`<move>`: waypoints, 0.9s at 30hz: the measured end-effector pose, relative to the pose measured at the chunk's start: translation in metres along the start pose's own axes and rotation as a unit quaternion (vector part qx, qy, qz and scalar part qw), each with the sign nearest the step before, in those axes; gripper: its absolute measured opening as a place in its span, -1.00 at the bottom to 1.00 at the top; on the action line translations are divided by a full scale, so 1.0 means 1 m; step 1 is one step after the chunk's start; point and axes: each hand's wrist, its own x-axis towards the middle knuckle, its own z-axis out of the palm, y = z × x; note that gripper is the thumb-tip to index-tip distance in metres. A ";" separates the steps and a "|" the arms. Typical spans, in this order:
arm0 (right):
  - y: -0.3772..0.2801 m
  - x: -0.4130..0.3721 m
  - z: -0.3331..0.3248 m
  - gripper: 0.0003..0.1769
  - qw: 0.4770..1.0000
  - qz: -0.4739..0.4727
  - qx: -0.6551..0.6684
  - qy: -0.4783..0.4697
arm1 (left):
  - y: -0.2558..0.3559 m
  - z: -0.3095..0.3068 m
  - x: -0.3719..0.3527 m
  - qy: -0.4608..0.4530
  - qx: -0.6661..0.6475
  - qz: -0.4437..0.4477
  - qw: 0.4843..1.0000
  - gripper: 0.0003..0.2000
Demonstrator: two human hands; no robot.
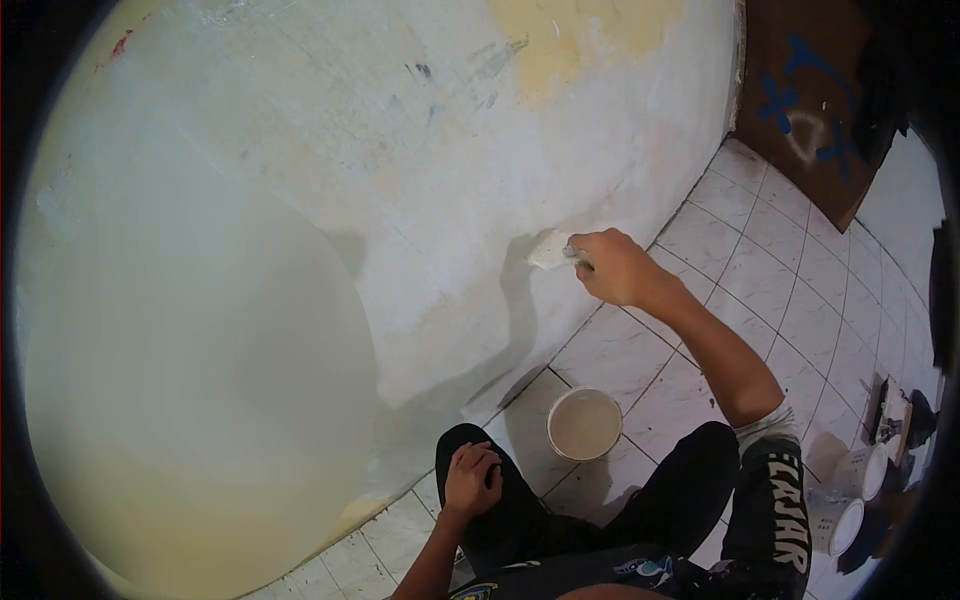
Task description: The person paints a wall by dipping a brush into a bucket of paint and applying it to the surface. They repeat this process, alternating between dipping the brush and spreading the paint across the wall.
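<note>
My right hand (615,266) is closed around a paintbrush (550,250), whose pale, paint-coated bristles point left against the lower part of the wall (440,210). The wall is patchy, with whitish areas over yellow and grey-green ones. My left hand (472,480) rests on my bent left knee, its fingers lying over the dark trouser cloth and holding nothing. Between my knees and the wall, an open white bucket (586,458) stands on the tiled floor, with an off-white liquid (584,424) inside.
White floor tiles (770,270) run along the wall's foot. A brown panel (805,95) with blue markings stands at the upper right. Two white tubs (838,526) sit at my lower right, near a flat tool (890,410) and dark items. A round blurred patch covers the left of the view.
</note>
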 end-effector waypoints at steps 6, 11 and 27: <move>-0.064 0.041 -0.081 -0.68 0.990 -0.092 0.015 0.110 | 0.002 0.000 -0.003 0.010 -0.003 -0.004 1.000 -0.84; -0.106 0.053 -0.144 -0.69 0.922 -0.219 -0.003 0.320 | -0.001 0.001 -0.001 0.013 0.001 -0.001 1.000 -0.84; 0.025 0.013 0.006 -0.61 0.980 -0.061 0.127 0.141 | -0.007 0.005 0.002 0.000 -0.010 -0.011 1.000 -0.81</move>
